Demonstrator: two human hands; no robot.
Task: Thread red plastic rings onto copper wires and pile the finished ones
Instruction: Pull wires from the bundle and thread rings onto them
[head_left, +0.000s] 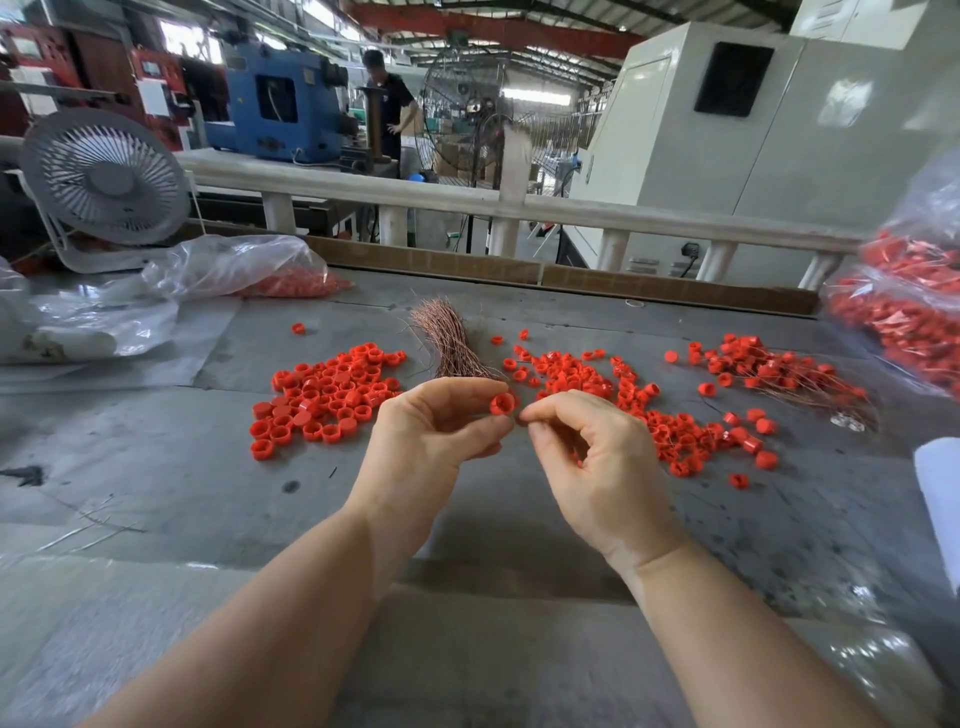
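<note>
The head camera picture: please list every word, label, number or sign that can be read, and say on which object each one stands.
No text can be read in this picture.
The white papers on the red panels at the back left: too blurred to read.
The blue machine: no readable marking.
The small white fan: a dark mark low on its grille, too small to read.
The red rings and plastic bags: no print visible.

Two hands – one wire bundle, three ring heaps, two fans.
</note>
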